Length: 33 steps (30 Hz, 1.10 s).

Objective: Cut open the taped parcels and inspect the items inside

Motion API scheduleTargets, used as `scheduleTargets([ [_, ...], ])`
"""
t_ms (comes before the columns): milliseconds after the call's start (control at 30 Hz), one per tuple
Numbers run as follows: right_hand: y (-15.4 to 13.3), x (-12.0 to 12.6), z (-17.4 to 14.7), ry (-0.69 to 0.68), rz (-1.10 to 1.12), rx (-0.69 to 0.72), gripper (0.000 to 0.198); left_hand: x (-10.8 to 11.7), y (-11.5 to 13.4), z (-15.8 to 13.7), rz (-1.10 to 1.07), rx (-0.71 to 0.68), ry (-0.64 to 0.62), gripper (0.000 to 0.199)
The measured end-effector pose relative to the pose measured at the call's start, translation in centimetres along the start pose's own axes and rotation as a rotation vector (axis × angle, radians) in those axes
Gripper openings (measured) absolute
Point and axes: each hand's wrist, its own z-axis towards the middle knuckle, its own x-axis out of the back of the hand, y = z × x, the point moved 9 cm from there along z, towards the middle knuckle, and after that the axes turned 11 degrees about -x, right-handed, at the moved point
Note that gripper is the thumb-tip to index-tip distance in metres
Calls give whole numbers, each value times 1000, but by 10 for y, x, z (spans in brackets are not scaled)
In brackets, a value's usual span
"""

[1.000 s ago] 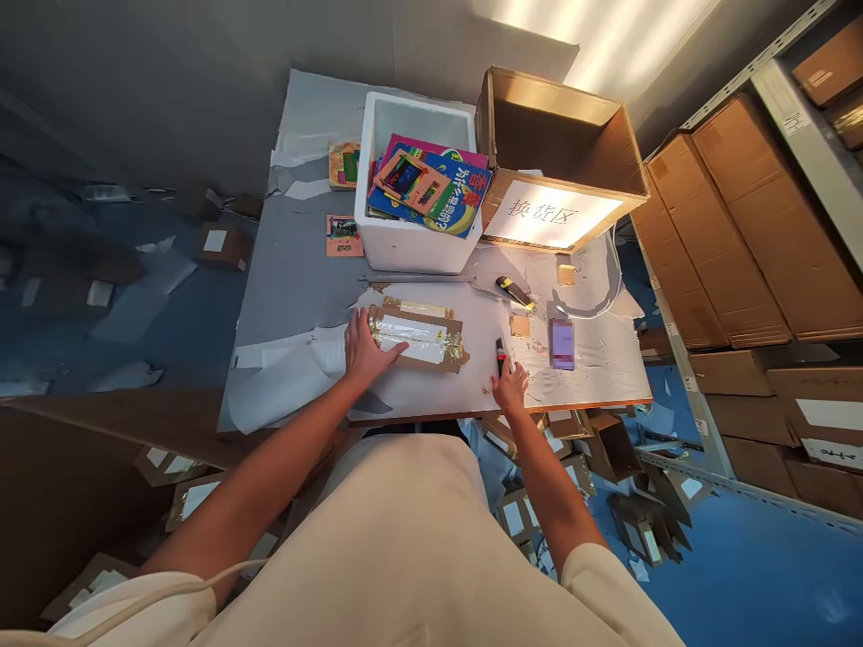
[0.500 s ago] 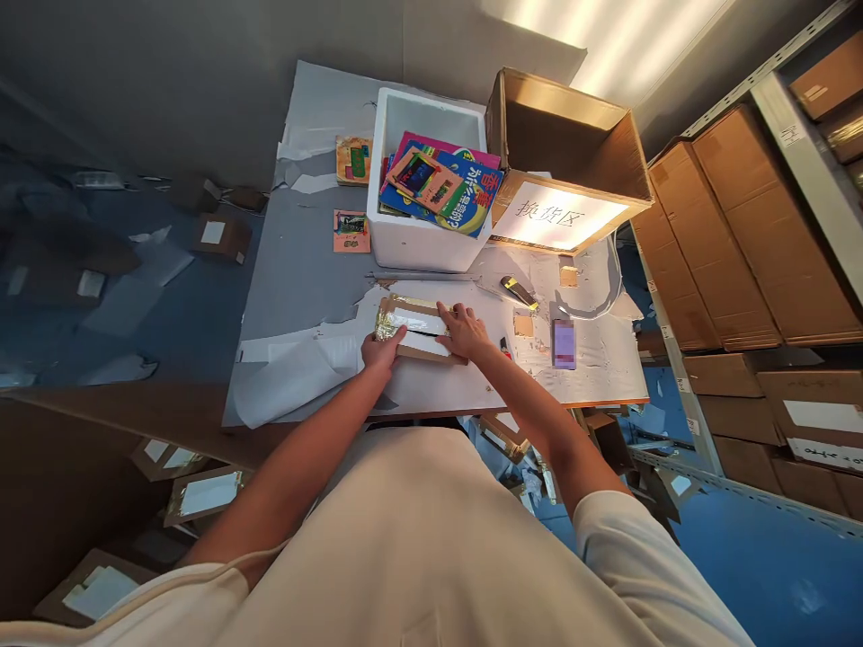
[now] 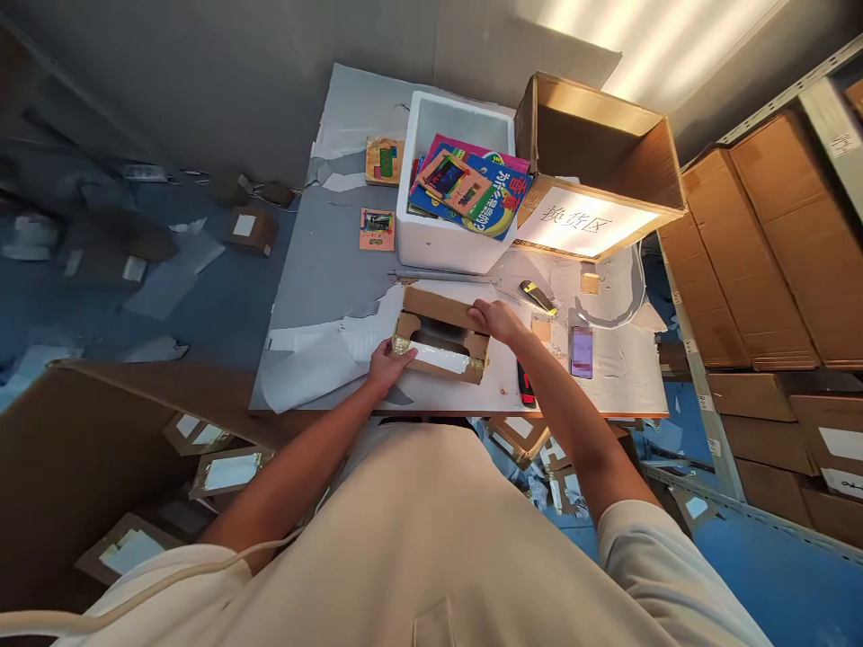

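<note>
Cardbd box (image 3: 441,346) now open, flaps (image 3: 437,305) apart vs. b4

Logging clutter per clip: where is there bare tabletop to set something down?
Grey tabletop between the orange card and left edge, above the white sheet; also right of the smartphone, below the white cable. Crowded: front middle, where left hand and right hand hold the open carton near the yellow-black box cutter.
</note>
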Motion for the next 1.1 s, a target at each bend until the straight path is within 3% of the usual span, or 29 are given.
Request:
scheduleTargets([
  [100,-9,-3,-11,15,-8,10,39,28,32,-7,366,-240,-64,80],
  [167,-13,-7,-19,29,0,-5,37,60,50,-14,689,-401,-18,95],
  [233,-13,-11,-25,42,9,-30,36,96,43,-17,966,-375,28,100],
  [267,-12,-12,-26,45,15,-42,35,112,35,-17,1059,-337,23,93],
  [333,-9,-14,-27,45,31,-66,35,132,11,-13,1172,-237,-72,61],
  [400,-5,-14,-30,32,52,-80,33,143,-3,-8,1174,-167,-109,40],
  [500,4,-10,-46,40,110,-116,31,141,8,-5,1021,-161,19,37],
  [567,12,-3,-70,97,176,-169,33,121,24,-9,807,-176,104,42],
  [633,20,1,-102,178,271,-226,36,86,33,-16,442,-139,142,50],
  [733,28,-6,-156,261,462,-263,38,-5,35,-35,-102,19,-93,62],
  [800,32,-18,-189,296,600,-274,39,-64,41,-57,-276,94,-283,70],
  [900,48,-38,-232,368,742,-377,39,-134,50,-100,-365,161,-554,82],
  [1000,75,-55,-277,438,793,-623,37,-196,52,-148,-351,194,-806,93],
  [1100,97,-69,-322,487,864,-803,36,-249,49,-185,-157,79,-928,89],
])
